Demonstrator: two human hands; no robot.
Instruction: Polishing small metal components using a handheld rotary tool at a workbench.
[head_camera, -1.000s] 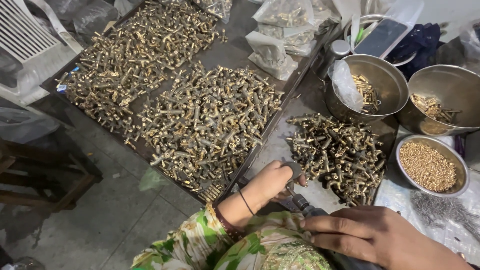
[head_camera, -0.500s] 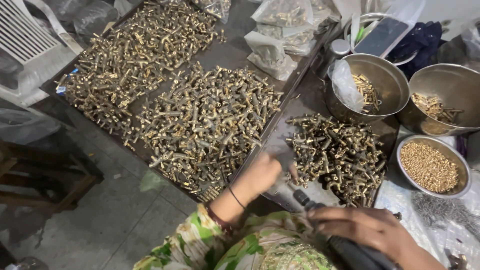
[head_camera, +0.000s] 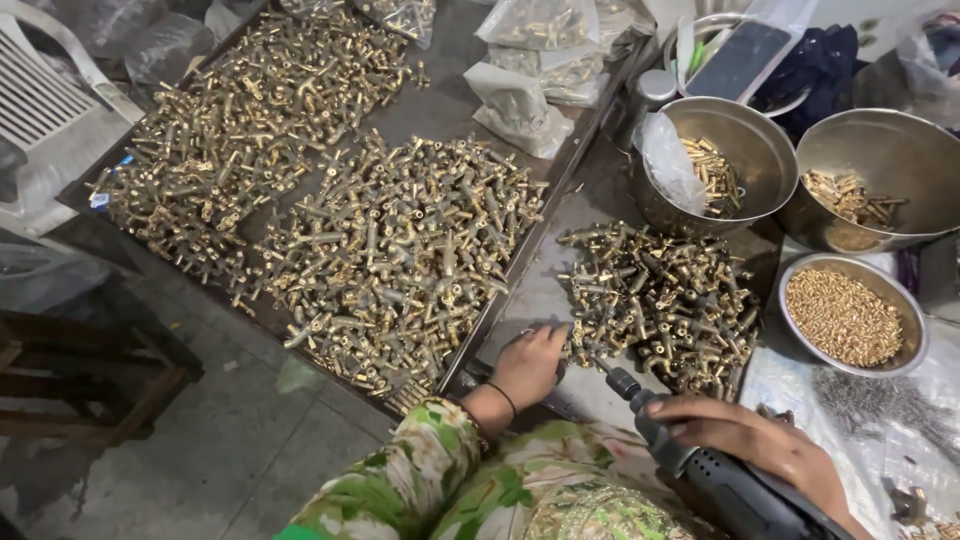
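left hand (head_camera: 528, 366): fingers spread and curled down onto the near edge of the loose pile of brass fittings (head_camera: 655, 300), touching it, apparently picking at one piece; nothing clearly pinched yet. right hand (head_camera: 745, 440): closed round the grey body of a handheld power driver (head_camera: 700, 470), its tip aimed at the pile's near edge, just beside the left fingers.

handling note (a judgement): best to draw a single fitting free of the tangle and steady it before bringing the tip in, with fingertips kept off the tip's line.

beyond: long dark tray (head_camera: 575, 150) heaped with more fittings; two steel bowls (head_camera: 760, 140) holding a few brass parts; smaller bowl of tiny brass pieces (head_camera: 845, 315); clear bags of parts (head_camera: 520, 105).
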